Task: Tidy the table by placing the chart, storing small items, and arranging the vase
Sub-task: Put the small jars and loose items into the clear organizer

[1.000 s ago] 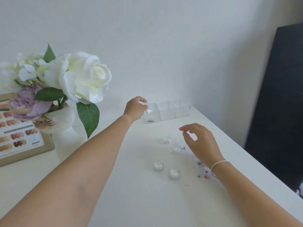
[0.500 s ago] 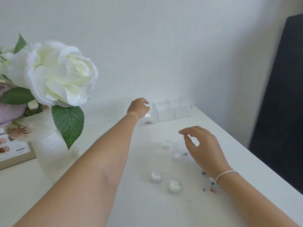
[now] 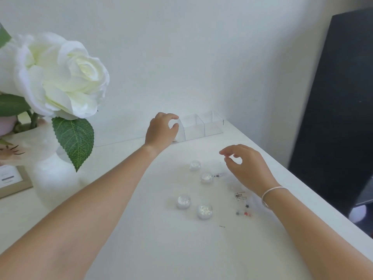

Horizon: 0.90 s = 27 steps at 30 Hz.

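jars (image 3: 204,211): four, clear, upright, mid-table | organizer (image 3: 203,126): clear, by wall

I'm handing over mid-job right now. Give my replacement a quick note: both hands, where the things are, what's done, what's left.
Left hand: curled at the leftmost compartment of the clear organizer; no item visible in it.
Right hand: hovering over the table, thumb and forefinger nearly pinched, apparently empty.
Four small clear jars sit loose mid-table, with tiny beads and a barcode label beside them.
Vase of flowers and the framed chart stand far left.
Done: something small lies in the leftmost compartment.
Left: store the jars and beads; arrange the vase.
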{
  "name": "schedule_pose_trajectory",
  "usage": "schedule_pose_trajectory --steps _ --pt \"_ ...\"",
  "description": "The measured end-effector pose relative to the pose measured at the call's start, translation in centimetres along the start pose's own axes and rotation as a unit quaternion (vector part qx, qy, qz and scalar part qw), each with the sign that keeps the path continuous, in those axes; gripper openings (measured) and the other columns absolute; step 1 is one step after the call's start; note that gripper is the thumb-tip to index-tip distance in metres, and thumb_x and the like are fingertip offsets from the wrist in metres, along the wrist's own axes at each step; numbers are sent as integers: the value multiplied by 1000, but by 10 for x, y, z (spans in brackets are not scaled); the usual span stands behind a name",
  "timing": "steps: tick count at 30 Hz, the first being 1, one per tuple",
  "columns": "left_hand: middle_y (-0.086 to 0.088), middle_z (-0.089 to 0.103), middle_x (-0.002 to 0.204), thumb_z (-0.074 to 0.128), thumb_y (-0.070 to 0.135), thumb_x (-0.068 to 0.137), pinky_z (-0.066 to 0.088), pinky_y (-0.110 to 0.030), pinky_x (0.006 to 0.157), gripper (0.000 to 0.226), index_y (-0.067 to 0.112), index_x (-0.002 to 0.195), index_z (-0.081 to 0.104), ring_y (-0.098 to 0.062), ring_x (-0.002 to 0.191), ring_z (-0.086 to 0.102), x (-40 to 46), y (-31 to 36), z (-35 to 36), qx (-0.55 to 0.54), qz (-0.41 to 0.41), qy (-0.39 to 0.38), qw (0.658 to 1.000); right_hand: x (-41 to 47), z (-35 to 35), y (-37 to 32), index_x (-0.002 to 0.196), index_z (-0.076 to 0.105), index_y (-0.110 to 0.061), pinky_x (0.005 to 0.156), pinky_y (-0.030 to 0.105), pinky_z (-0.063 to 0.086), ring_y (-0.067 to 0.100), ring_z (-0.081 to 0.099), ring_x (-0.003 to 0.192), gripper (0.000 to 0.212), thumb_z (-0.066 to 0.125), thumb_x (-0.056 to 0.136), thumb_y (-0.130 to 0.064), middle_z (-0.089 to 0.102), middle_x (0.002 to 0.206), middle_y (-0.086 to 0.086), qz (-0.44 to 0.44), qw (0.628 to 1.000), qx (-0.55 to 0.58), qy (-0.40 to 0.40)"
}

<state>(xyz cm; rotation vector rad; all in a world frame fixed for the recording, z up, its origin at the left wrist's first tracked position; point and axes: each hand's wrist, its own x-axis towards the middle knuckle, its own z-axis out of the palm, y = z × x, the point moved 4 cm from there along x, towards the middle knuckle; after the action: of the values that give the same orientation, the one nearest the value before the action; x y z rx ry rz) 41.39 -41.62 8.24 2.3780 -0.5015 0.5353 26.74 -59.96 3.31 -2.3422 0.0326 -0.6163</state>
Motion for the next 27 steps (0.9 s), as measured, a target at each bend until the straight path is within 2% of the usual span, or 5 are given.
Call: schedule_pose_trajectory --steps 6,19,22,24,27 --pt "14 56 97 57 27 86 37 -4 72 20 30 104 65 5 81 49 -72 50 2 -68 128 -127 981 -9 -22 11 89 60 -38 69 20 35 5 50 85 14 59 84 -25 61 96 -13 66 994 -3 -86" --pt "-1 51 135 58 43 82 37 -35 99 55 20 131 49 -25 128 36 -65 69 53 191 54 -352 915 -39 -22 4 109 59 -34 89 28 30 13 35 100 42 69 71 -47 48 103 -8 89 965 -111 -219" --pt "-4 57 107 63 40 79 40 -30 83 22 27 97 62 -24 102 48 -56 70 57 184 42 -370 910 -36 -21 8 112 57 -33 87 28 29 14 34 99 45 70 71 -46 45 102 -7 95 964 -112 -223" --pt "-1 41 86 66 35 77 29 -28 63 30 33 64 38 -19 83 37 -53 70 59 163 32 -384 908 -34 -22 11 110 58 -32 88 28 31 15 37 100 43 71 70 -45 45 101 -6 98 964 -104 -225" --pt "5 41 82 69 31 76 30 -26 61 20 27 80 50 -19 82 39 -50 69 61 129 21 -389 912 -33 -23 14 99 55 -35 82 27 36 15 43 96 34 72 70 -40 45 98 -7 100 970 -63 -214"
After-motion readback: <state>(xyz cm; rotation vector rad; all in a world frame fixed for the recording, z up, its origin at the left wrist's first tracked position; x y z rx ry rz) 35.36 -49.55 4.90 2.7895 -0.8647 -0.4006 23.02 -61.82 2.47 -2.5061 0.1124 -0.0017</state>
